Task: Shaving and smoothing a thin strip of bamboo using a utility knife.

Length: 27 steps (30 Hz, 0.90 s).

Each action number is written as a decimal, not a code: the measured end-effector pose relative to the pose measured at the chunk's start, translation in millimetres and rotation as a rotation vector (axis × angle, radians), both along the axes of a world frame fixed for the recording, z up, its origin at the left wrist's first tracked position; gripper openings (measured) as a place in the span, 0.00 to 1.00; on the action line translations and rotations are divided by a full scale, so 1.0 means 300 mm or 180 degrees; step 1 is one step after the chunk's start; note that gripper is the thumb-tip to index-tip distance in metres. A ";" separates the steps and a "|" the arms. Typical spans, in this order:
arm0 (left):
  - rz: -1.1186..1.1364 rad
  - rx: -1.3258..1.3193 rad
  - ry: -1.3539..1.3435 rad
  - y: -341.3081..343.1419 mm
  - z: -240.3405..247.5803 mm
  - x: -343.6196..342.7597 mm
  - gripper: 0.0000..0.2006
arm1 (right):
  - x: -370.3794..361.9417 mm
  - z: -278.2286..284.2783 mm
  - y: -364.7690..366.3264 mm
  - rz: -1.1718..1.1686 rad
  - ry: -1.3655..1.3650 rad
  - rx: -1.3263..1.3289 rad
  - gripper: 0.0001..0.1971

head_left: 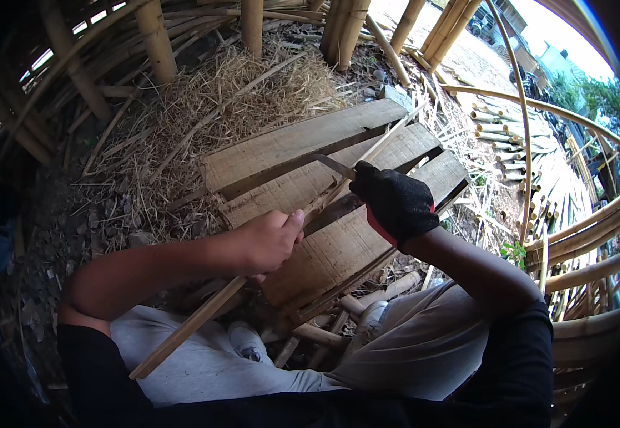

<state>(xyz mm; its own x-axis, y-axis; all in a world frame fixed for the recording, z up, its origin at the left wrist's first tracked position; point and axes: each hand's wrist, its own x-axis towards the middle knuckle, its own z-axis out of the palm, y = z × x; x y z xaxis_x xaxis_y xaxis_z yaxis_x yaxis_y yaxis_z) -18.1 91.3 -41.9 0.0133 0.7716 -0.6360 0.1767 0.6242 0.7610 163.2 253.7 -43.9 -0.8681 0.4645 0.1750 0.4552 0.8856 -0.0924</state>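
My bare left hand [270,242] is closed around a long split bamboo strip [190,328]. The strip slants from over my lap, through the fist, up to the far right across a slatted wooden bench [342,253]. My right hand [399,205], in a black glove with red trim, grips a knife [335,166]. Its handle is hidden in the glove. The blade points left with a curved tip and lies against or just over the strip; I cannot tell whether it touches. My right hand is farther up the strip than my left.
Dry straw and shavings [253,100] cover the ground beyond the bench. Upright bamboo posts [250,28] stand at the back. Cut bamboo poles [495,128] lie stacked at the right, beside curved bamboo rails [581,235]. My shoes [248,342] are below the bench's near edge.
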 end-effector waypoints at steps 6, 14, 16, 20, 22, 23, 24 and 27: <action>-0.0313 0.0131 0.0466 -0.016 0.021 0.038 0.23 | 0.002 0.012 -0.141 -0.0118 -0.0121 0.0414 0.11; -0.0516 0.0875 0.1040 -0.043 -0.079 0.053 0.29 | -0.017 0.044 -0.096 -0.0017 -0.0521 -0.0605 0.09; -0.0552 0.1043 0.1171 -0.046 -0.092 0.055 0.29 | -0.021 0.008 -0.064 -0.0043 -0.0539 -0.0783 0.09; -0.0453 0.0907 0.0822 -0.025 -0.066 0.045 0.26 | -0.015 0.014 -0.015 0.0516 -0.0189 -0.0628 0.07; 0.0075 -0.0038 -0.0226 -0.006 0.030 0.025 0.24 | -0.006 0.069 -0.023 0.0247 0.0008 -0.0355 0.08; 0.0087 -0.0033 -0.0230 -0.006 0.036 0.028 0.24 | -0.005 0.069 -0.021 0.0260 0.0003 -0.0350 0.08; 0.0116 -0.0071 -0.0353 -0.007 0.039 0.030 0.23 | -0.004 0.064 -0.021 0.0119 -0.0074 -0.0111 0.08; 0.0096 -0.0089 -0.0423 -0.005 0.033 0.024 0.23 | 0.001 0.007 -0.059 0.0061 -0.0146 0.0442 0.09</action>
